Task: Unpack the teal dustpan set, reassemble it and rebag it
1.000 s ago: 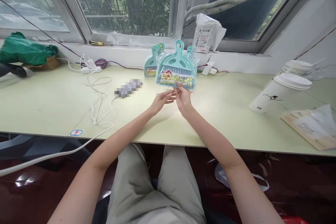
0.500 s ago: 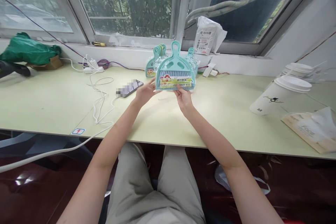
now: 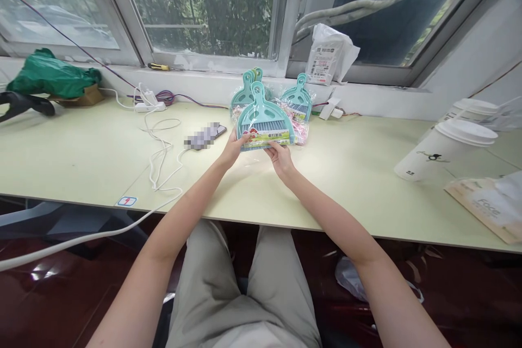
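Note:
Both my hands hold a turquoise mini dustpan and brush set [image 3: 267, 114], wrapped in clear plastic with a printed label across its lower part. My left hand [image 3: 233, 149] grips its lower left corner, thumb over the front. With thumb in front and fingers beneath, my right hand [image 3: 281, 157] pinches its lower edge. The set leans back, handle upward, above the table. Behind it, to the left, stand other wrapped dustpan sets [image 3: 247, 87], partly hidden. Another turquoise set [image 3: 300, 97] rests behind on the right, with pinkish wrapped packs [image 3: 300, 133] in front of it.
A phone [image 3: 207, 136] with a white cable lies left on the table [image 3: 346, 174]. Further left are a power strip [image 3: 150, 103] and a green bag [image 3: 53, 76]. White cups [image 3: 444, 149] and a tissue pack [image 3: 485, 206] stand at right. A screwdriver [image 3: 158, 67] lies on the sill.
The held dustpan set has come lower and to the left, tilting back. My left hand now has its thumb over the corner. The right-hand set and pinkish packs behind show more.

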The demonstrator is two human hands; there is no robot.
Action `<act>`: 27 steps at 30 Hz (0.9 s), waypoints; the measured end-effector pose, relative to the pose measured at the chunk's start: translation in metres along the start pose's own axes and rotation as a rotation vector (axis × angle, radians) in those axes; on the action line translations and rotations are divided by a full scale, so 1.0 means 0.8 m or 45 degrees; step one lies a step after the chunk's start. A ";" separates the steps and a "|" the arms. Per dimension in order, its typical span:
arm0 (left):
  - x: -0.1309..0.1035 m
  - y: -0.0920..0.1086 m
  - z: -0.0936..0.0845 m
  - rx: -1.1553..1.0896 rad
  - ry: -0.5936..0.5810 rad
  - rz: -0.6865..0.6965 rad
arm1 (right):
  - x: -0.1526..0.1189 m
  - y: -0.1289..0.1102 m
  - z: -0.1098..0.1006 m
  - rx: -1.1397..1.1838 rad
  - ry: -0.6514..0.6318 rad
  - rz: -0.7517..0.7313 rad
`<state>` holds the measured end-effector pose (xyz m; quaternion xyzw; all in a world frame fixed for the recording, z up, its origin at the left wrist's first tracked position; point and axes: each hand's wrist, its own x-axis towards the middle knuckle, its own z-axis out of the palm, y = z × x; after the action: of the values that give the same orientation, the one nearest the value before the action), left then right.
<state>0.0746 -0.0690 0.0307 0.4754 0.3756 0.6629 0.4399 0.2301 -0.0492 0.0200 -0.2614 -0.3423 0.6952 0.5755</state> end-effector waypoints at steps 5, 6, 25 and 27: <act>-0.004 0.002 0.002 0.110 -0.009 0.031 | 0.001 0.002 -0.001 -0.009 -0.022 -0.036; -0.004 0.001 0.003 0.119 -0.016 0.038 | 0.001 0.001 -0.002 -0.010 -0.017 -0.040; 0.008 -0.004 -0.016 0.103 0.023 -0.335 | 0.027 -0.003 -0.025 -0.227 -0.035 0.212; 0.009 0.000 -0.020 0.030 0.068 -0.325 | 0.034 -0.015 -0.035 -0.498 -0.248 0.344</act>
<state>0.0583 -0.0639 0.0289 0.4110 0.4524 0.6094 0.5050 0.2535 -0.0166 0.0126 -0.3427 -0.4861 0.7083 0.3803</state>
